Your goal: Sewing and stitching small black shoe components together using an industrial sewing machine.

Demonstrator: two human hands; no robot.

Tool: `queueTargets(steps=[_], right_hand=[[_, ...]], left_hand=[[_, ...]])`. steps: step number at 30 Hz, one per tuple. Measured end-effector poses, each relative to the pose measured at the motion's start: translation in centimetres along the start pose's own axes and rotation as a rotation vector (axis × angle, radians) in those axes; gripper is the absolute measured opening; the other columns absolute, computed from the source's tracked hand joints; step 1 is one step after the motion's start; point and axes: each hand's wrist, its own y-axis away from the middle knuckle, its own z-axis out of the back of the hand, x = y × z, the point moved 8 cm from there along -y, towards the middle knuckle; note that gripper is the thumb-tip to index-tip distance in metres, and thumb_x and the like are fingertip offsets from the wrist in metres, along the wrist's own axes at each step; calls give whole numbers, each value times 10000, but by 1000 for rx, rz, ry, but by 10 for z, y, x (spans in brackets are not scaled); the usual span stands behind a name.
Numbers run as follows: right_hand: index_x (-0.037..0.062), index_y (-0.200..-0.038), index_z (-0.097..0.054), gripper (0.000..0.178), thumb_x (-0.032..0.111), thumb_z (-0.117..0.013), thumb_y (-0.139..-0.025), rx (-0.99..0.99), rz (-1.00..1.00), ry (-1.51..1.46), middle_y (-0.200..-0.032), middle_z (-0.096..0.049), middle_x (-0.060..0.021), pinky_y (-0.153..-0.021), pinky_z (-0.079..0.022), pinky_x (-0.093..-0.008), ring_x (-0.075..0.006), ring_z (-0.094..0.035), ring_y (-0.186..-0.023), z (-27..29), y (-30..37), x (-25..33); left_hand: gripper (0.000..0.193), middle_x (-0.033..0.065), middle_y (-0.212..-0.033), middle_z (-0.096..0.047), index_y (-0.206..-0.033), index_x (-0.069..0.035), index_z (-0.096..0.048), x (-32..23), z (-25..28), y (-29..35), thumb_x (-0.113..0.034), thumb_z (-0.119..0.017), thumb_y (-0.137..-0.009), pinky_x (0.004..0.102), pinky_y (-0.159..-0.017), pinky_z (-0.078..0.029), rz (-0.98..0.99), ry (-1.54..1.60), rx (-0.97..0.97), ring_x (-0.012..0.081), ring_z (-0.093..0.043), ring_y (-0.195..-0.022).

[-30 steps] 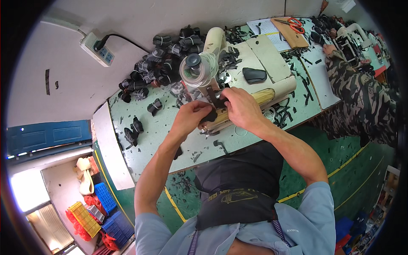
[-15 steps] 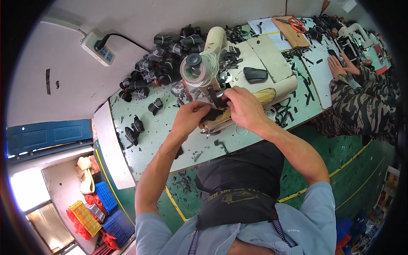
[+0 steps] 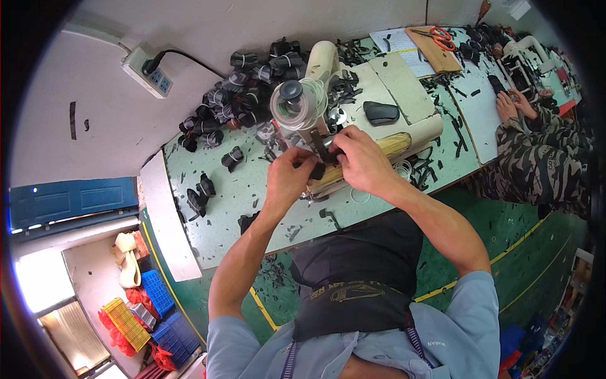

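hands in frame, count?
4: the wearer's left hand and right hand on a black piece at the sewing machine; two co-worker's hands far right.

Bundles lie behind the sewing machine.

A white paper sheet with printed lines, perhaps a form, lies at the far right part of the bench, partly under a brown board. The print on it is too small to tell.

On the near dark apron of the person there is a yellow printed emblem, curved in shape. On the light blue shirt, near right, a small dark label mark shows.

At the near left, on the floor, stand plastic crates: a yellow one and blue ones, with red bags between them.

No screen is visible.
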Motion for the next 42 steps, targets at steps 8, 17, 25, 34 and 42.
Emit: queueTargets(steps=[8, 17, 25, 34, 42], right_hand=[[19, -1296, -501, 496, -7, -663, -828, 32, -120, -8, -1045, -657, -212, -850, -482, -500, -422, -628, -976, 23, 8, -8], [6, -1145, -623, 278, 49, -686, -877, 79, -78, -27, -982, -667, -177, -783, -502, -462, -383, -650, -898, 18, 13, -18], [1, -1097, -649, 228, 22, -668, -870, 201, -55, 87, -1044, -661, -178, -868, -503, -429, -376, -634, -993, 1, 9, -12], [21, -1121, -647, 248, 10, -650, -873, 69, -8, 95, -1006, -641, -176, -898, -494, -445, -373, -618, -1033, -3, -4, -4], [27, -1191, -626, 342, 4, -660, -852, 125, -151, -114, -1036, -651, -192, -888, -503, -439, -383, -637, -1013, 16, 3, -16]], left_hand=[[360, 140, -1093, -711, -1306, 89, -602, 11, 7, 18, -142, -598, -1030, 278, -813, -612, 47, 405, 283, 184, -720, -910], [338, 133, -1028, -725, -1279, 79, -605, 23, 1, 11, -141, -604, -1022, 263, -743, -602, 120, 474, 331, 176, -722, -858], [233, 28, -726, -668, -959, 13, -710, 27, 9, -2, -219, -688, -958, 228, -411, -390, 146, 76, 170, 69, -540, -494], [238, 41, -760, -686, -1033, 40, -715, 20, -1, -9, -180, -692, -947, 228, -435, -419, 57, 164, 221, 79, -599, -554], [235, 36, -774, -688, -1043, 35, -705, 24, 13, -6, -167, -718, -923, 215, -448, -415, 132, 81, 167, 69, -586, -561]])
